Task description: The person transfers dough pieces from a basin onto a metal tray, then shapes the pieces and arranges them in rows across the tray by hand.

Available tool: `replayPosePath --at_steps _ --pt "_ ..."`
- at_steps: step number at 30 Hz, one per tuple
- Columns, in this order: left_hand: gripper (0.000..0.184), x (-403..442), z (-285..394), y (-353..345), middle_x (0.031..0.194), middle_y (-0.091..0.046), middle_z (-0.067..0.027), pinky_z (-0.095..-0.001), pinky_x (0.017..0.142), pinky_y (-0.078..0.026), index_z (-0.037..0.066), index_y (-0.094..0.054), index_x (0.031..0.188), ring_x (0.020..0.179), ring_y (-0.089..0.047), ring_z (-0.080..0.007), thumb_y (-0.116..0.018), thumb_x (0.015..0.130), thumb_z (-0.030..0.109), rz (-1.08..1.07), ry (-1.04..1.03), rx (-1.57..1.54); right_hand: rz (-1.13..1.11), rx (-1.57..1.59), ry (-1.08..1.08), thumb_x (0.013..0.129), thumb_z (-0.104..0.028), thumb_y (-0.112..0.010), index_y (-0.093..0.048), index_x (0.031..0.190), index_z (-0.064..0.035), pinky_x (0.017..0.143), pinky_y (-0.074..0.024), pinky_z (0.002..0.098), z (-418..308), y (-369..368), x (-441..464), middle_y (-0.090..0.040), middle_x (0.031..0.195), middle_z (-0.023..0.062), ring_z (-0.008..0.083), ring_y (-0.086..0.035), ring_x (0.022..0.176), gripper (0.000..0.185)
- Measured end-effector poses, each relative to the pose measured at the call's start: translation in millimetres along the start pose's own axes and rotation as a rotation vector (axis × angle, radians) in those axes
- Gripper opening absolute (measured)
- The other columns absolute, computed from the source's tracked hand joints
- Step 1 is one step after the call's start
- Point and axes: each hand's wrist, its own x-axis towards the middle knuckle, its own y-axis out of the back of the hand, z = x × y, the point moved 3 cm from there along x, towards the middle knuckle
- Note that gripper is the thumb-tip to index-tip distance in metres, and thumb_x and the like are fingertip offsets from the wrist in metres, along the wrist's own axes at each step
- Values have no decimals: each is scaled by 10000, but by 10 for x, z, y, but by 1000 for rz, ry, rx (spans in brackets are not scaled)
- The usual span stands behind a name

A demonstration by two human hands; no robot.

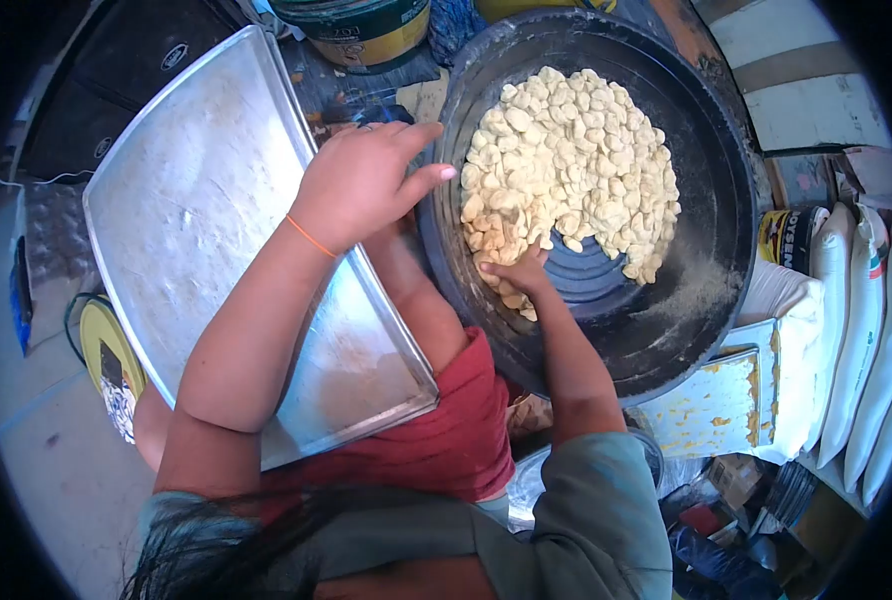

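A wide black basin point(701, 290) holds a heap of pale, rounded dough-like pieces point(586, 150). My right hand point(521, 268) reaches into the basin at the heap's lower left edge, its fingers partly hidden among the pieces; what it grips, if anything, cannot be made out. Between the basin and a metal tray is my left hand point(381, 175), an orange band round its wrist. Its fingers are apart, near the basin's left rim, and it holds nothing. The silver tray point(206, 170) lies tilted across the lap, under my left forearm, with no pieces on it.
A green and yellow bucket point(366, 30) stands behind the basin. White sacks point(856, 330) and a small yellow and black can point(788, 238) are at the right. A rusty white metal box point(706, 405) sits below the basin's right rim. Dark bags point(96, 100) lie at the upper left.
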Motion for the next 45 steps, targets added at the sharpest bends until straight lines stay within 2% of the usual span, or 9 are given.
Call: replayPosePath --at_steps 11,16,24,28,31,36,38,42,45 --pt "479 -24 -39 -43 1092 -683 -163 -455 874 -504 65 -629 1214 989 -652 -350 -567 929 444 101 -72 -44 282 250 200 631 -126 -837 -453 1401 -8 918 -504 374 398 203 150 -648 1172 188 289 -629 1058 869" --pt "465 -49 -30 40 1097 -680 -153 -452 883 -501 68 -626 1230 998 -649 -349 -565 936 424 171 -84 -136 269 678 31 701 -50 -763 -444 1403 -7 838 -525 338 301 572 -85 -650 1150 129 253 -642 974 772" --pt "488 -260 -242 435 1248 -621 -186 -399 1007 -452 38 -600 1281 1170 -581 -343 -577 954 400 356 -43 -454 221 1113 452 744 47 -609 -461 1357 -13 901 -541 388 -1009 1585 -980 -616 1206 134 266 -639 1062 634" --pt "469 -703 -358 533 1287 -608 -123 -355 1020 -414 50 -598 1290 1189 -553 -249 -562 985 404 347 356 -1384 -67 1232 695 720 22 -643 -442 1379 3 914 -554 391 -2180 1689 -1696 -611 1225 146 267 -640 1090 689" --pt "657 -1090 -596 725 1314 -581 -137 -389 1041 -418 26 -529 1349 1193 -533 -243 -380 1010 569 445 356 -1490 -369 1332 798 662 -60 -724 -438 1382 3 909 -561 388 -3136 1392 -2372 -587 1257 149 262 -634 1103 777" --pt "719 -1712 -994 880 1296 -571 -157 -408 1091 -386 13 -488 1370 1204 -519 -254 -315 1011 612 760 248 -1844 -458 350 1087 682 -257 -817 -428 1424 -76 1054 -426 395 -4135 556 -2630 -477 1399 199 333 -544 1231 857" --pt "707 -1906 -1242 785 1294 -570 -151 -411 1109 -370 -5 -497 1357 1214 -517 -263 -367 1007 595 822 335 -1562 132 -368 1286 671 -283 -831 -418 1453 -104 1087 -396 409 -4188 215 -2657 -376 1477 235 408 -483 1272 903" --pt "647 -2047 -1305 721 1300 -571 -152 -392 1097 -384 -32 -530 1324 1232 -517 -251 -553 965 506 753 276 -1399 -339 233 1310 691 -267 -842 -439 1457 -143 1137 -329 444 -4128 401 -2586 -392 1466 198 358 -377 1380 874" --pt "520 -1996 -1167 725 1302 -576 -151 -377 1068 -411 -17 -571 1302 1234 -523 -238 -697 906 297 610 267 -1457 -320 487 1257 790 -179 -777 -565 1315 -73 1018 -465 393 -3897 692 -2436 -457 1391 151 296 -547 1206 576"
